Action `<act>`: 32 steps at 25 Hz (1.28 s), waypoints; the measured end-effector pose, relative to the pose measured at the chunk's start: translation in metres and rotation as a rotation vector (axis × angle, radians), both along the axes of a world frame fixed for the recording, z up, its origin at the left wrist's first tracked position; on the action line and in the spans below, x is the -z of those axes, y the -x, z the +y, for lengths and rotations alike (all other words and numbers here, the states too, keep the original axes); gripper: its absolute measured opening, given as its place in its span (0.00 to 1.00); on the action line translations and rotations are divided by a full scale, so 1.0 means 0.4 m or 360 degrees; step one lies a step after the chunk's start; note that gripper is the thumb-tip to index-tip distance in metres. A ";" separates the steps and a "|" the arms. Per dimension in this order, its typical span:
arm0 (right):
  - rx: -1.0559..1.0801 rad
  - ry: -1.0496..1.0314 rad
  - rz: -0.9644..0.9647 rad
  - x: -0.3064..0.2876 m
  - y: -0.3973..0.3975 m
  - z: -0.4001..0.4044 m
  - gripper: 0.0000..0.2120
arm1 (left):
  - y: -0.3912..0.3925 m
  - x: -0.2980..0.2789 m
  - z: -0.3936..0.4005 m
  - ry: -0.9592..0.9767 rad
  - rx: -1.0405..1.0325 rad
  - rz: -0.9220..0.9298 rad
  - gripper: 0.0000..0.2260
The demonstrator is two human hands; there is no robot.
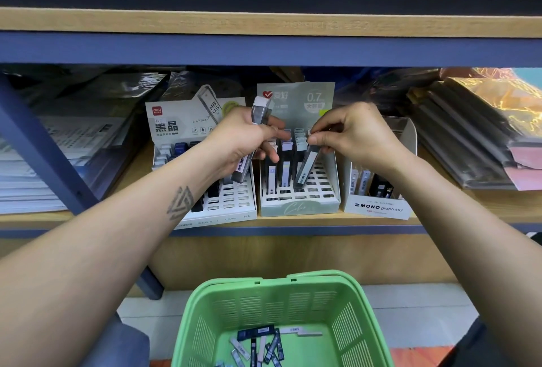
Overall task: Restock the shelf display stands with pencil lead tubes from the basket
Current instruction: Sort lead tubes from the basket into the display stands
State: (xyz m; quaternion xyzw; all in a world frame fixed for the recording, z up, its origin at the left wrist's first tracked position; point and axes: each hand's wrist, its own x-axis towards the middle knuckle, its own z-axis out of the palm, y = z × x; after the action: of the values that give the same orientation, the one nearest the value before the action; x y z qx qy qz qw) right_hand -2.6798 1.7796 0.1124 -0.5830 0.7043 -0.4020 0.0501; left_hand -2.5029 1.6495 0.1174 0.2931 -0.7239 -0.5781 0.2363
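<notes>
basket (pixel 281 305): green, slotted | middle stand (pixel 299 208): pale green | tubes (pixel 306 167): seemingly grey-black

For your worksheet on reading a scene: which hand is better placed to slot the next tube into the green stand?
Right. The right hand already pinches a tube tilted over the green stand; the left hand holds spare tubes upright.

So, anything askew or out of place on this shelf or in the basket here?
Nothing looks damaged or spilled. The tube the right hand pinches leans over the middle stand, not yet seated upright. Loose tubes lie jumbled in the green basket, as expected. The left hand grips more tubes.
</notes>
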 end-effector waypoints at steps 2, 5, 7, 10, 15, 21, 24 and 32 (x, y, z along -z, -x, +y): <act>-0.0030 -0.0058 0.0009 -0.005 0.001 0.001 0.03 | -0.002 0.000 0.002 0.0019 -0.0004 -0.0024 0.07; -0.0026 -0.0009 0.0137 0.000 -0.009 -0.006 0.04 | -0.003 -0.001 0.004 0.0025 -0.0015 -0.0038 0.07; 0.0010 0.0071 0.0181 0.006 -0.016 -0.012 0.05 | -0.003 -0.001 0.005 0.0030 -0.0013 -0.0039 0.07; 0.0044 0.0052 0.0095 0.003 -0.010 -0.015 0.04 | -0.002 0.001 0.005 0.0028 -0.0006 -0.0042 0.08; -0.0064 -0.0015 -0.0067 -0.006 -0.008 0.001 0.03 | 0.000 0.002 -0.002 0.0020 0.0000 -0.0045 0.08; -0.0112 -0.0140 0.0051 -0.022 -0.009 0.011 0.05 | 0.000 0.005 -0.005 0.0014 0.0009 -0.0047 0.08; -0.0070 -0.0159 0.0099 -0.020 -0.006 0.007 0.05 | 0.001 0.007 -0.007 0.0007 0.0014 -0.0041 0.08; -0.0170 -0.0141 0.0693 0.030 -0.048 -0.027 0.08 | 0.004 0.009 -0.006 0.0006 0.0016 -0.0020 0.07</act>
State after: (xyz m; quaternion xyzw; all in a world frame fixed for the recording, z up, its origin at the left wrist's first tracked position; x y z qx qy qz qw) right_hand -2.6606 1.7689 0.1005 -0.6897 0.6836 -0.2322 -0.0561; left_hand -2.5046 1.6470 0.1139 0.2926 -0.7279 -0.5761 0.2295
